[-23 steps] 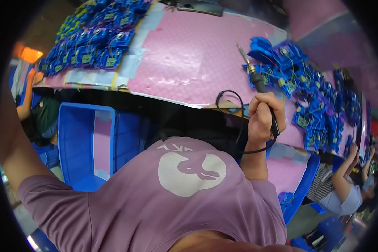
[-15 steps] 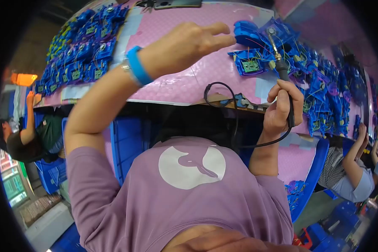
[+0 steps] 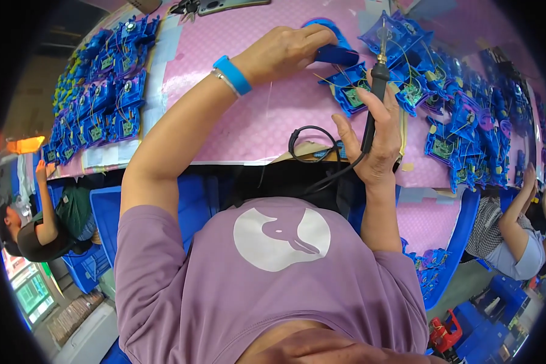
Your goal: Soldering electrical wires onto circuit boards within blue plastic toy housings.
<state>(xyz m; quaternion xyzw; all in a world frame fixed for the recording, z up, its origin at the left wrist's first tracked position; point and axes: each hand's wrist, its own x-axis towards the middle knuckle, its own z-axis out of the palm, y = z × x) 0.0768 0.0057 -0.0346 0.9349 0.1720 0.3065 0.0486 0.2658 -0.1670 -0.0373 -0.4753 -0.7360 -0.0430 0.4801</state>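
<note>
My left hand (image 3: 283,53), a blue band on its wrist, pinches the edge of a curved blue plastic housing (image 3: 338,56) that is tilted over the table. In my right hand (image 3: 379,136) is a black-handled soldering iron (image 3: 377,85), its metal tip pointing away from me. Some fingers of that hand are lifted off the handle. Just beyond the right hand lies an opened blue housing with a green circuit board (image 3: 357,97) and thin wires. Behind the iron's tip sits a bluish-purple housing (image 3: 406,39). The iron's black cord (image 3: 330,181) loops at the table's near edge.
Rows of blue housings with circuit boards (image 3: 97,112) cover the table's left side, and more (image 3: 467,133) crowd the right. A phone (image 3: 233,5) and keys (image 3: 185,8) lie at the far edge. Blue bins (image 3: 443,255) stand below. Other people (image 3: 515,230) sit at both sides.
My left hand has closed on the curved housing and shifted it left and tilted it. My right hand and the iron moved left and away from me, its fingers loosening.
</note>
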